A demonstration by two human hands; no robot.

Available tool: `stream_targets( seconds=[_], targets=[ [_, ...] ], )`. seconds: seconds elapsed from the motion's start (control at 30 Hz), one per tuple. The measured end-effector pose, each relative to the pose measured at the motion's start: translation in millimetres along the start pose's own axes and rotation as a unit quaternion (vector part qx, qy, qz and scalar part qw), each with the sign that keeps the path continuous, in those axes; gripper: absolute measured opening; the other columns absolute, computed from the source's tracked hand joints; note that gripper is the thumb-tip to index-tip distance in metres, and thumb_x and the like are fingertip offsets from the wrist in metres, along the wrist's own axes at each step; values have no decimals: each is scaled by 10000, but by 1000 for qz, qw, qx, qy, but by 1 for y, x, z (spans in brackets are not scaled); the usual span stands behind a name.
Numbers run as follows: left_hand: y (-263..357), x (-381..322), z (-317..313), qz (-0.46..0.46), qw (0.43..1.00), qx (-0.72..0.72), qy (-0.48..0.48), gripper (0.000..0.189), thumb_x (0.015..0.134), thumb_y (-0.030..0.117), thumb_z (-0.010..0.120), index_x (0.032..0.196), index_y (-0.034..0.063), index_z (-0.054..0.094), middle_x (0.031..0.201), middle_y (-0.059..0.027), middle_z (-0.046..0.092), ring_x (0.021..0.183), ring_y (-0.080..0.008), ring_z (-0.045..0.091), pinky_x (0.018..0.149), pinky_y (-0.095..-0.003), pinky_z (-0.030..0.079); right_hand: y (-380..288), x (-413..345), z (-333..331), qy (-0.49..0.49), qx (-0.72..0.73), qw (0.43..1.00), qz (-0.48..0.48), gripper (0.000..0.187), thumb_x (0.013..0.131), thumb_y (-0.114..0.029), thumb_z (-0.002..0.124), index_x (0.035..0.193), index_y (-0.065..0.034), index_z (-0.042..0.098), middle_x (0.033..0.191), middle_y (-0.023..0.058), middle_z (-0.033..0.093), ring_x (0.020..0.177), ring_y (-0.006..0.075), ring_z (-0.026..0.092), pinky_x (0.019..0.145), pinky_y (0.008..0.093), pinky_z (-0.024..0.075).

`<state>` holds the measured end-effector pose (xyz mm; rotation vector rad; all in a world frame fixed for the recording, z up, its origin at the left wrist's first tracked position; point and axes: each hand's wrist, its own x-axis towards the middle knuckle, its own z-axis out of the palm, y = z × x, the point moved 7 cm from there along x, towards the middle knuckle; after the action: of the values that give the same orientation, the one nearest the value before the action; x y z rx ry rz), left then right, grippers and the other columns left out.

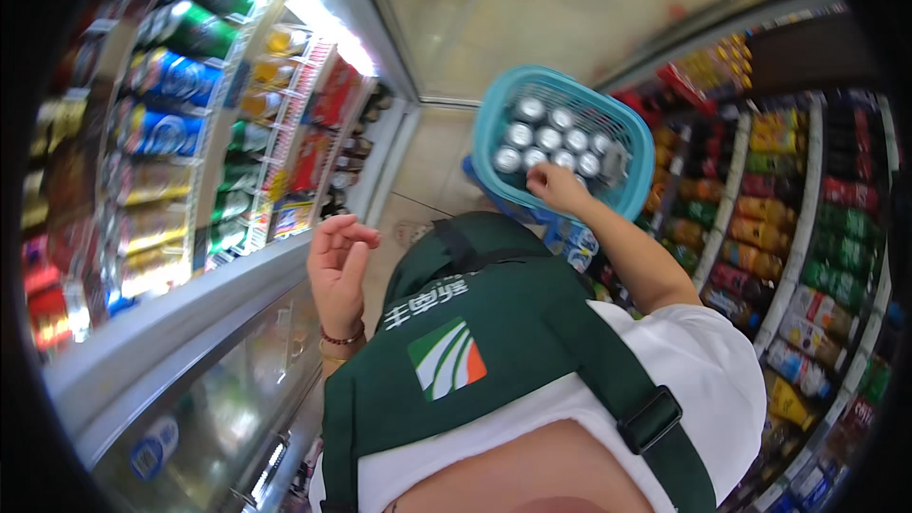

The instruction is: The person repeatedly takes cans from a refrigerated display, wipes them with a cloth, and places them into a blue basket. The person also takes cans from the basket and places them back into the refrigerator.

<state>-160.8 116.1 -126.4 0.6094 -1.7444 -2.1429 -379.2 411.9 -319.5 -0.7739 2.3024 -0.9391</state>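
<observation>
A turquoise plastic basket (491,89) stands before me with several silver-topped drink cans (548,137) upright in it. My right hand (556,187) reaches over the basket's near side, fingers curled down at the nearest cans; whether it grips one cannot be told. A crumpled grey piece (614,162) lies at the basket's right inside wall. My left hand (344,256) is raised beside the open drinks cooler, its fingers loosely bent and apart, holding nothing.
On the left, the lit cooler's shelves (242,57) hold cans and bottles. Bottle shelves (787,228) line the right side. A glass door (456,21) is beyond the basket. Blue-wrapped bottles (572,242) sit beneath the basket, beside the tiled floor (420,157).
</observation>
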Motion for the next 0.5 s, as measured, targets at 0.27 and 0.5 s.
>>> stream_targets(
  seconds=[0.27, 0.5],
  targets=[
    [-26, 25, 79, -78, 990, -4, -116, 305, 947, 11, 581, 1247, 1, 521, 1045, -92, 657, 974, -148, 617, 912, -296, 484, 166, -1, -100, 192, -213, 950, 127, 501, 779, 21, 586, 1274, -49, 548, 1304, 206, 562, 1198, 397, 542, 997, 452, 461],
    [-26, 26, 92, -94, 991, 23, -95, 309, 946, 24, 601, 1245, -3, 529, 1051, -90, 658, 979, -144, 622, 917, -292, 487, 186, 12, -90, -53, -327, 911, 245, 698, 857, -48, 585, 1493, -229, 363, 1517, 171, 382, 1287, 361, 516, 1040, 483, 442]
  ],
)
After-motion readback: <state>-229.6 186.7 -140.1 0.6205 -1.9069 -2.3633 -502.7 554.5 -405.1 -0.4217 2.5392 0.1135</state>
